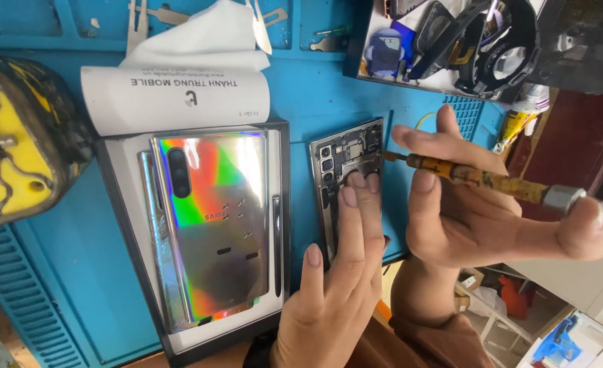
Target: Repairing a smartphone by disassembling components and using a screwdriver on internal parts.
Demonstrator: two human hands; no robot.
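Note:
An opened phone (342,160) with its back off lies on the blue work mat (63,272), its circuit board and camera modules showing. My left hand (332,286) presses two fingers down on the middle of the phone. My right hand (465,204) grips a screwdriver (478,178) with a worn yellow-brown handle; its tip touches the phone's upper right edge. To the left, a shiny iridescent back cover (213,218) rests on a white tray with a black rim (128,170).
A rolled white paper and tissue (179,88) lie above the back cover. A black tray of parts and tape (451,41) sits at the top right. A yellow and black object (15,143) stands at the left. Metal tweezers (260,27) rest at the mat's far edge.

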